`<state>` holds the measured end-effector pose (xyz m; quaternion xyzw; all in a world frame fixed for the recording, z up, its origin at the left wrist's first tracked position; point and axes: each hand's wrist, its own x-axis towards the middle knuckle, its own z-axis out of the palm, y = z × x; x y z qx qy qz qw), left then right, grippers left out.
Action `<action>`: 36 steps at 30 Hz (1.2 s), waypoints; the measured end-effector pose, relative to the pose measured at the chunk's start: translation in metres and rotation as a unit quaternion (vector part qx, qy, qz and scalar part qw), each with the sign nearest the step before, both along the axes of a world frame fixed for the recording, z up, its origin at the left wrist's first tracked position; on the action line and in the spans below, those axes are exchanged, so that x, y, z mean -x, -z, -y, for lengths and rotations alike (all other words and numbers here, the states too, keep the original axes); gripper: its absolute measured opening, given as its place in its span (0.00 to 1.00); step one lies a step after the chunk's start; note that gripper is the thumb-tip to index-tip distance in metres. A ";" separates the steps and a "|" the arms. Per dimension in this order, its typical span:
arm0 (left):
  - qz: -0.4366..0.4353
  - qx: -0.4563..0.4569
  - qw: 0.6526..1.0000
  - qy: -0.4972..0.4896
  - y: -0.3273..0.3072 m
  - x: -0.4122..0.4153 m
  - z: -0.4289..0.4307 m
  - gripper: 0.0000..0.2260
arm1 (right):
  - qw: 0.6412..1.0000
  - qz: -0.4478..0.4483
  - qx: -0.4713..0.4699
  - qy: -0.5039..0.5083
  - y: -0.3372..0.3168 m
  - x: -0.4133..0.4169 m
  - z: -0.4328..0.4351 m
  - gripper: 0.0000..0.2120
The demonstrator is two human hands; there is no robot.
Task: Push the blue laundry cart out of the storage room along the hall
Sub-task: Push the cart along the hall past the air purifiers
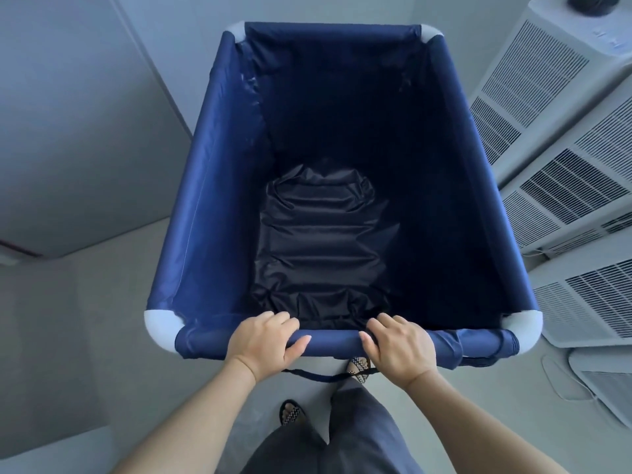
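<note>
The blue laundry cart (212, 186) fills the middle of the head view, a deep fabric bin with white corner pieces and a dark crumpled liner at its bottom. My left hand (265, 343) wraps the near top rail left of centre. My right hand (398, 347) grips the same rail right of centre. Both thumbs lie on the near side of the rail, fingers curled over the top. The cart holds no laundry. Its wheels are hidden.
White air-conditioner units (564, 186) are stacked close along the cart's right side, with another unit and a cord (602, 381) on the floor. A grey wall or door panel (85, 114) stands at the left. My sandalled feet (290, 412) are below the rail on the grey floor.
</note>
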<state>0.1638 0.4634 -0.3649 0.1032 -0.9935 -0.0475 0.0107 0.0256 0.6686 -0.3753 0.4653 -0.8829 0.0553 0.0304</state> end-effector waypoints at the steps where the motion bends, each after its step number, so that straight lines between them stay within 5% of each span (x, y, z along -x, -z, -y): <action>1: -0.004 -0.001 1.000 -0.003 0.001 0.005 0.004 0.18 | 1.000 -0.004 0.008 0.000 0.001 0.005 0.004 0.17; 12: -0.002 -0.032 0.999 -0.017 0.001 0.080 0.059 0.20 | 1.000 0.002 0.024 0.006 0.006 0.078 0.059 0.20; 20: 0.038 -0.046 0.996 -0.064 0.008 0.148 0.108 0.27 | 0.999 0.038 0.003 -0.006 0.001 0.152 0.106 0.13; 27: 0.067 -0.036 0.993 -0.086 0.004 0.200 0.138 0.22 | 0.994 0.105 -0.015 -0.033 0.003 0.206 0.136 0.23; 36: 0.015 -0.049 0.999 -0.018 0.005 0.244 0.175 0.21 | 0.995 0.084 -0.038 -0.026 -0.002 0.251 0.168 0.18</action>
